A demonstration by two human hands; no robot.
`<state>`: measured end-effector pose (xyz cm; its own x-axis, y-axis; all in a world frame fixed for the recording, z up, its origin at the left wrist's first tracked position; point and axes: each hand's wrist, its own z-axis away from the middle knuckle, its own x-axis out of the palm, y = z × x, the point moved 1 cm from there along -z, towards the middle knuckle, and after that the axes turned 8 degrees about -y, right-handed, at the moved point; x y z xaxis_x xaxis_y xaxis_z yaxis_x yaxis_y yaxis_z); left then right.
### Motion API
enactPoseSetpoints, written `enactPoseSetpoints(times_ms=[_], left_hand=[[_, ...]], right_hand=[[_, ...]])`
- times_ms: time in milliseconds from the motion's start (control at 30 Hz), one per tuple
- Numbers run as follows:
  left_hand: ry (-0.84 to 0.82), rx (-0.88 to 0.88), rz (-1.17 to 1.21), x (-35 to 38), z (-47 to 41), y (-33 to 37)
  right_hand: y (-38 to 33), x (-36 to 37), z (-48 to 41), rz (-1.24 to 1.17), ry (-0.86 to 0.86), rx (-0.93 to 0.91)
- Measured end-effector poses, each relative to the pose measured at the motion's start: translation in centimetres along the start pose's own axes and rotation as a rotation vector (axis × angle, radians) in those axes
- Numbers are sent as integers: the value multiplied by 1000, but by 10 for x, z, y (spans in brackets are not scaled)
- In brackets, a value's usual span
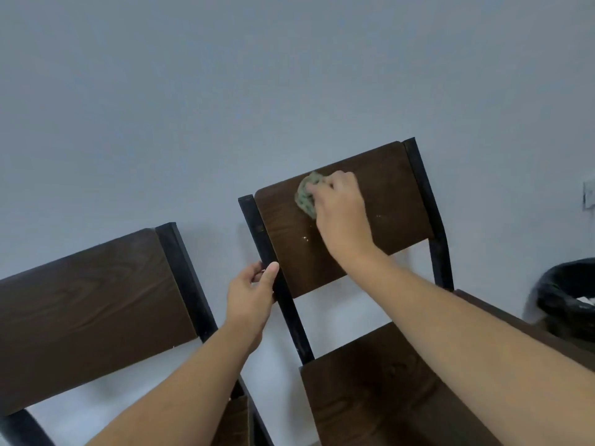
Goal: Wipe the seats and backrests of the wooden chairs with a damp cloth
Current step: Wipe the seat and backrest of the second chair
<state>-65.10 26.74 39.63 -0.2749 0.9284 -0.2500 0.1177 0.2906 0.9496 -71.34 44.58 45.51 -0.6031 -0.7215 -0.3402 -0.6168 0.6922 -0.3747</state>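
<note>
From the head camera: the right hand (341, 214) presses a crumpled green cloth (307, 194), fingers closed over it, against the dark wooden backrest (396, 201) of the chair on the right, pale specks showing on the wood at the cloth's six o'clock. The left hand (249, 294) is wrapped round that chair's black upright post (257, 226). Its seat (370, 391) sits at five o'clock. A second chair's backrest (87, 307) stands at nine o'clock, just beside. At three o'clock, a bin with a black liner (566, 300). Bare wall (225, 91) behind.
</note>
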Motion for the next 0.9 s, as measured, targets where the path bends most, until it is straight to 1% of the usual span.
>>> enactPoseSetpoints(times_ms=[33,67,100,133,167,267,300,333,367,433,467,500,533,600,633,667,700,733,767,833,867,900], left_hand=[[-6,3,14,-1,-1,0],[-13,5,24,-1,-3,-1],[-18,2,34,1,-3,-1],[-11,-2,46,2,-3,-2],[-2,-3,51,3,-2,-2],[25,25,34,5,-2,-3],[26,28,30,6,-2,-4],[29,28,27,5,-3,-5],[27,25,25,4,-4,-6],[21,23,27,2,-5,-8],[23,23,28,2,-5,-8],[29,23,29,3,-4,-7],[35,32,35,4,-3,-8],[54,43,46,6,-1,-8],[57,38,37,7,-2,-9],[49,37,30,8,-2,-10],[46,29,27,7,-1,-9],[47,25,34,4,1,-9],[40,20,43,1,1,-8],[13,7,40,1,1,-7],[8,10,33,2,1,-7],[11,14,25,2,2,-7]], right_hand=[[-13,11,25,23,-103,-180],[-15,16,50,54,-211,-321],[-5,14,68,103,-285,-399],[12,7,72,130,-292,-412],[30,-3,64,130,-221,-331],[56,-30,7,58,126,221],[48,-27,-9,17,170,320],[30,-19,-14,-6,149,299],[12,-6,-8,-3,100,189],[-7,14,31,67,-77,-126],[-2,14,52,97,-154,-222],[12,6,59,129,-171,-242],[27,-7,52,133,-118,-171],[47,-30,15,79,68,181],[48,-35,-2,71,140,314],[38,-33,-13,81,158,362],[19,-25,-16,71,121,311],[-3,-12,-11,62,68,170],[-24,1,1,67,-21,7],[-37,14,35,120,-230,-287],[-29,11,37,165,-264,-342],[-20,3,27,165,-224,-296]])
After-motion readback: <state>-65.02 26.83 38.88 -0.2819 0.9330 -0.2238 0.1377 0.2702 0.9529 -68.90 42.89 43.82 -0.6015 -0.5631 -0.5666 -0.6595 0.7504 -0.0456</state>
